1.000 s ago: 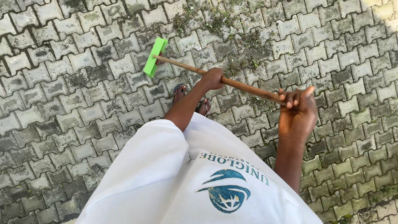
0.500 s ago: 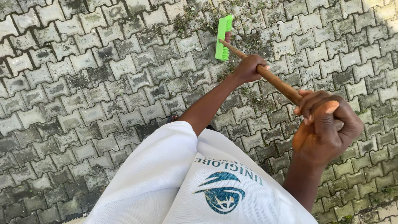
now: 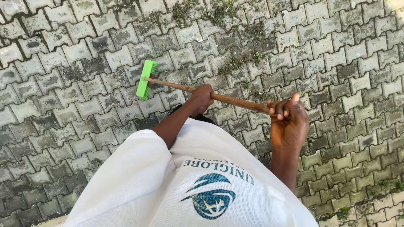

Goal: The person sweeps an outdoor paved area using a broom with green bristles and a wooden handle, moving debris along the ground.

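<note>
I hold a broom with a bright green brush head [image 3: 145, 79] and a long brown wooden handle [image 3: 235, 101]. My left hand [image 3: 202, 97] grips the handle near its middle. My right hand [image 3: 288, 123] is closed around the handle's upper end, thumb raised. The brush head rests on grey interlocking paving stones [image 3: 75, 101] to the left in front of me. My white shirt with a blue emblem [image 3: 198, 185] fills the bottom of the view.
Moss and small weeds [image 3: 235, 59] grow in the paving joints at the top centre. More green growth [image 3: 391, 185] lines the joints at the lower right. A dark sandal [image 3: 174, 110] peeks out beneath my left arm.
The brush head has swung from the top centre, over the weeds, back down to the left. Both hands came closer to my body with the handle.
</note>
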